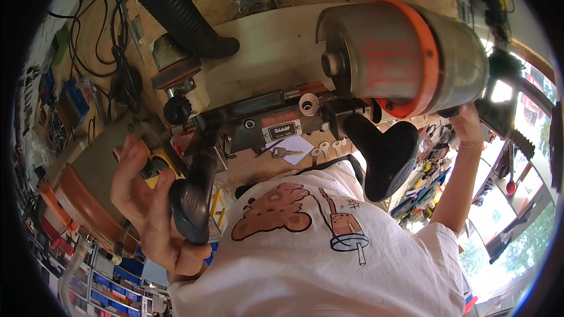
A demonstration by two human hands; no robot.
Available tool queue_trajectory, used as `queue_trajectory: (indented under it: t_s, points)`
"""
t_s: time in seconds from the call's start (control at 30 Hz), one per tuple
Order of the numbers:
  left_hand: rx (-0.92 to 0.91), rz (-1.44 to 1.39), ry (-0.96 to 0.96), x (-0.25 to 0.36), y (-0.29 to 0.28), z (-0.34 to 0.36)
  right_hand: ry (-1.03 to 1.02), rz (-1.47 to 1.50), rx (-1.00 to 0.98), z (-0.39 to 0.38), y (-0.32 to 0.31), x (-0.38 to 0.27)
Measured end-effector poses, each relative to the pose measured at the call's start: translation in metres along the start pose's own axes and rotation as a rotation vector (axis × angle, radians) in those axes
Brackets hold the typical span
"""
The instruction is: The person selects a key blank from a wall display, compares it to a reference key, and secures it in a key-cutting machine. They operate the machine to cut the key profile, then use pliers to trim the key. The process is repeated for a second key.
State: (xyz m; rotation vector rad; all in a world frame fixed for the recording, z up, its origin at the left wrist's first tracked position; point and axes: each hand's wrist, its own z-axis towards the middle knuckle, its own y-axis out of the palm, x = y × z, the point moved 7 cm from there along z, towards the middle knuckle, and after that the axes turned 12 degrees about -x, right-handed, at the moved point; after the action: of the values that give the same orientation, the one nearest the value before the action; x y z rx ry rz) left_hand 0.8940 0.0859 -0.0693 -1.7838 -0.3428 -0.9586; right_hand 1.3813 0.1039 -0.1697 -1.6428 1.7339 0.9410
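Note:
A key-cutting machine (pixel 241 132) stands in front of me on a workbench. My left hand (pixel 155 211) is at its black wing knob (pixel 197 199) on the left, thumb below and a finger against the side, the upper fingers stretched out. Another black wing knob (pixel 385 155) sits to the right, with no hand on it. Up at the far right, my right hand (pixel 466 124) reaches to the underside of the grey cover with an orange band (pixel 399 58); its fingers are hidden there. One key (pixel 283 152) lies on white paper (pixel 301 145), and several loose keys (pixel 323 148) lie beside it.
A ribbed black hose (pixel 167 9) comes down from the upper left. Another machine with orange-brown parts (pixel 88 199) stands at the left. Cables (pixel 111 35) hang at the back left. Small tools (pixel 420 182) lie crowded at the right, near a bright window (pixel 499 217).

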Motion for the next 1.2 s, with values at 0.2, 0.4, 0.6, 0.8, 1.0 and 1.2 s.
queue_trajectory:
  t_s: [0.2, 0.4, 0.6, 0.8, 1.0, 1.2]
  points:
    - [-0.074, -0.015, -0.063, -0.004, -0.002, -0.001, 0.399, -0.182, -0.085, 0.012, -0.011, 0.007]
    - [-0.055, -0.049, 0.007, -0.007, -0.003, 0.004, 0.226, -0.131, 0.281, 0.003, -0.031, 0.007]
    - [0.112, -0.374, 0.047, -0.014, -0.001, 0.013, 0.050, 0.081, -0.029, -0.007, -0.011, 0.015]
    - [0.101, -0.486, 0.089, -0.009, 0.004, 0.005, -0.352, -0.316, 0.452, -0.046, 0.028, -0.027]
    - [0.057, -0.310, 0.044, 0.013, 0.026, -0.030, -0.582, -0.683, -0.043, -0.082, 0.167, 0.027]
    - [0.085, -0.140, 0.112, 0.018, 0.036, -0.044, -0.464, -0.797, 0.109, -0.026, 0.265, 0.093]
